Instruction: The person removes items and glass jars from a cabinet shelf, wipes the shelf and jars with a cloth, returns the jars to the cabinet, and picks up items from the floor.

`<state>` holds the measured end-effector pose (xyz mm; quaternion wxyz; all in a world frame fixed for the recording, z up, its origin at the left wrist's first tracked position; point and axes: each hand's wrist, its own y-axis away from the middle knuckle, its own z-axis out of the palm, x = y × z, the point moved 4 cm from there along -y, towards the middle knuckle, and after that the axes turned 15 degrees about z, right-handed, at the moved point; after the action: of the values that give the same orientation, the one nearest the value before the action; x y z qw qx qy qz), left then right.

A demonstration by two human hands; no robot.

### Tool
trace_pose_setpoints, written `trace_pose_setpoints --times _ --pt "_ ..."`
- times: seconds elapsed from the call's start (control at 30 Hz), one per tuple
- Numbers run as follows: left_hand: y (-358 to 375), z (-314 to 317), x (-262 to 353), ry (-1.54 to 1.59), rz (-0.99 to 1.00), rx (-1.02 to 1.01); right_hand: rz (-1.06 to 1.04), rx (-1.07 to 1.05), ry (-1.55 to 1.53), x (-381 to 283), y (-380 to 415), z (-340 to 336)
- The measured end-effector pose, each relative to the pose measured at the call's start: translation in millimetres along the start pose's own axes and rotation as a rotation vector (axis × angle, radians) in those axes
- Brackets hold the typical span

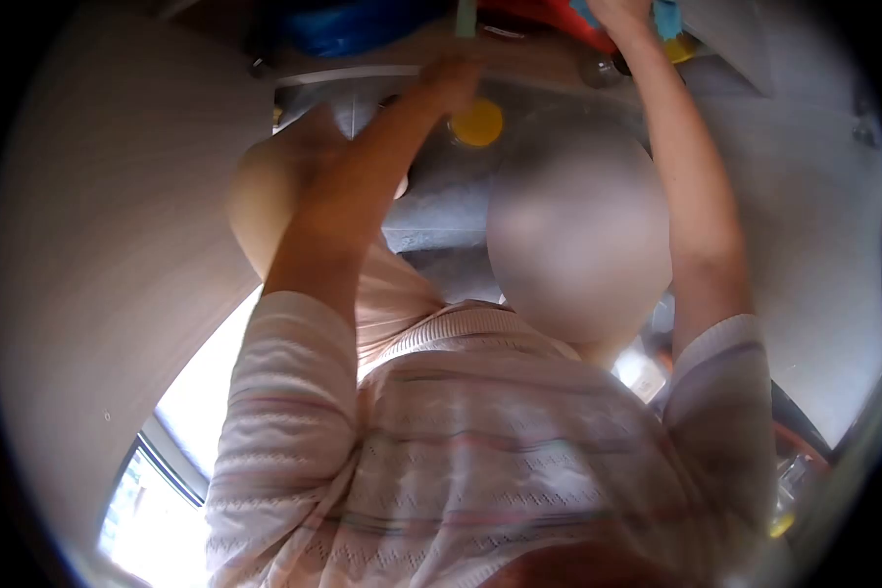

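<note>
My left hand [453,83] reaches forward over a wooden shelf edge, blurred, so its fingers cannot be made out. Just below it is a round yellow lid [476,123], seen from above. A pale green strip [465,18] stands right beyond this hand. At the top edge of the view, my right hand [622,14] is closed on a teal cloth [667,18], which shows on both sides of it; the fingertips are cut off. Close below that hand lies a clear glass object [599,70], with a yellow item [680,48] to its right.
A shiny blue bag [363,24] and a red item [549,14] sit on the shelf [402,61]. Large pale panels flank me left [118,245] and right [804,216]. My bent knees are above a grey tiled floor [441,206]. Clear containers [789,485] stand at lower right.
</note>
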<state>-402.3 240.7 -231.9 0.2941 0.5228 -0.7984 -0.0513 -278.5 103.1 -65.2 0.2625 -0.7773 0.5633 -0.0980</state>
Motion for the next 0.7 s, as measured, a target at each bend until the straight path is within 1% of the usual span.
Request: trace_pose_setpoints --times 0.1,0.2,0.27,0.3,0.37,0.43,0.5,0.53,0.6,0.63,0.7 --pt "11.8 30.1 28.8 -0.014 -0.039 0.063 -0.047 0.057 -0.068 -7.8 -5.1 -10.2" --pt "5.2 65.7 24.7 0.025 -0.03 -0.06 -0.044 0.126 -0.068 -13.3 -5.9 -15.7" --pt "-1.8 81.8 19.3 -0.003 -0.018 0.038 -0.037 0.146 -0.096 -13.0 -5.2 -20.2" --pt "-2.6 80.3 19.2 -0.019 -0.014 0.093 -0.037 0.16 -0.112 -14.0 -4.3 -22.7" --pt "-8.6 76.9 12.8 0.082 -0.032 0.148 -0.041 0.173 -0.097 -17.0 -3.4 -18.2" --pt "-2.1 51.5 20.2 0.205 -0.01 0.199 -0.045 0.181 -0.119 -21.0 0.6 -15.8" --pt "5.2 1.5 41.7 0.336 0.056 0.243 -0.045 0.195 -0.179 -16.8 2.1 -13.3" --pt "9.8 -17.3 50.3 0.393 0.103 0.261 -0.028 0.169 -0.188 -13.3 4.5 -12.7" --pt "19.3 -53.1 66.1 0.499 0.205 0.3 0.095 -0.004 -0.358 11.2 6.6 3.2" --pt "30.0 -73.8 74.1 0.47 0.235 0.327 0.148 -0.096 -0.439 22.7 6.1 8.6" --pt "62.8 -113.1 91.0 0.424 0.296 0.393 0.449 -0.313 -0.942 41.9 9.2 -6.5"
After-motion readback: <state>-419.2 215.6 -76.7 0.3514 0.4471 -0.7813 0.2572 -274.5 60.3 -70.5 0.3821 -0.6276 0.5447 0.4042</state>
